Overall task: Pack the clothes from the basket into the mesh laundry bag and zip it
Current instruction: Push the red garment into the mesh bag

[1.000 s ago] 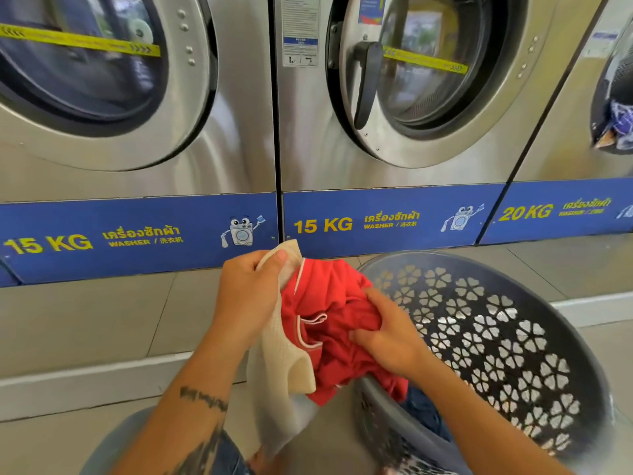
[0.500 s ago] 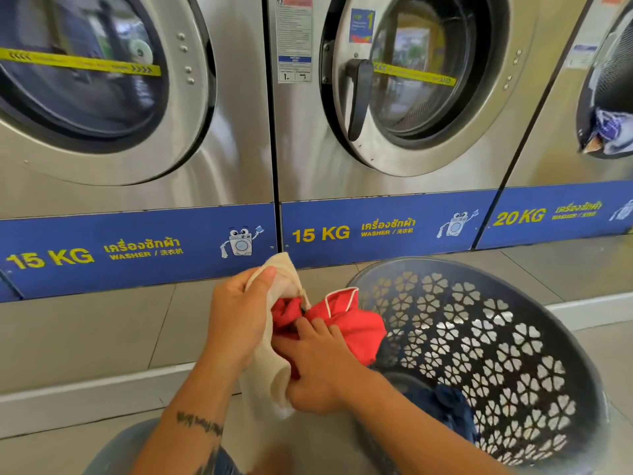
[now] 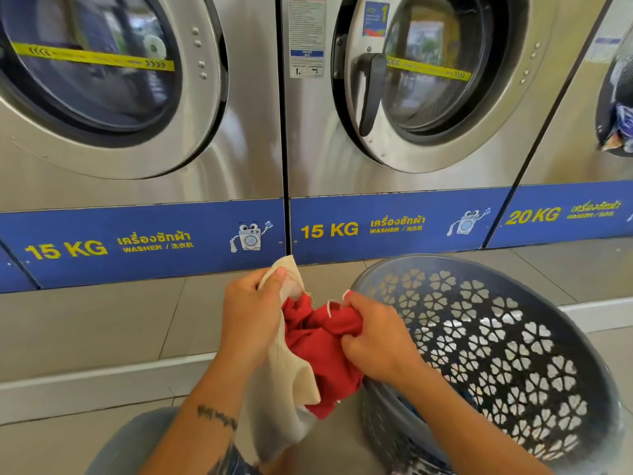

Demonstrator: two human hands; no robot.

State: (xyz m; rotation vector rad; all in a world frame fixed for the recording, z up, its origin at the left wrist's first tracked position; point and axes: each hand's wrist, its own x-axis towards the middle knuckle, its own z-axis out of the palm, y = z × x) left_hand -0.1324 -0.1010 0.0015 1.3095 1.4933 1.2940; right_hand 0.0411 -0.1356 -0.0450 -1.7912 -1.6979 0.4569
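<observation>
My left hand [image 3: 251,315] grips the upper edge of a cream mesh laundry bag [image 3: 291,375], which hangs down in front of me. My right hand [image 3: 378,341] is shut on a bunched red garment with white trim [image 3: 320,341], held at the bag's mouth, between my two hands. Part of the red cloth hangs below the bag's edge. To the right, a grey plastic basket with flower-shaped holes [image 3: 513,337] stands tilted toward me. A bit of dark blue cloth [image 3: 414,404] shows inside it behind my right forearm.
A row of steel front-loading washers faces me, the middle one's door [image 3: 435,80] shut. The far right machine [image 3: 616,108] has laundry in its drum. A tiled step [image 3: 102,337] runs below the machines. My knee in jeans [image 3: 137,443] is at the bottom left.
My right hand lifted the red garment out of the basket to the bag's mouth, then shifted right and bunched the cloth. My left hand kept its hold on the bag's edge.
</observation>
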